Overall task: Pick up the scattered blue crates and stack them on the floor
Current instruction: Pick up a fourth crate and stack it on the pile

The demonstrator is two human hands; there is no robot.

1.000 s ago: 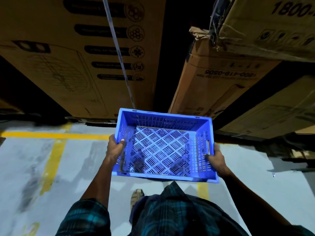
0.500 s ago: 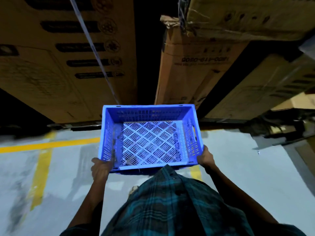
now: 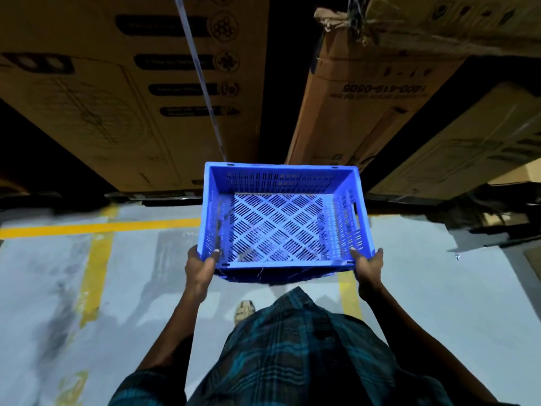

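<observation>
Head view: you carry the blue crate above the floor, left hand and right hand gripping its near corners. It looks light, stiff and empty; hold the rim or side handle slots.

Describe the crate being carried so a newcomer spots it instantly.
Start at the tall brown cardboard boxes above the yellow floor line. In front, left hand and right hand hold a blue crate by its near corners. It is the only blue, perforated, empty object.
</observation>
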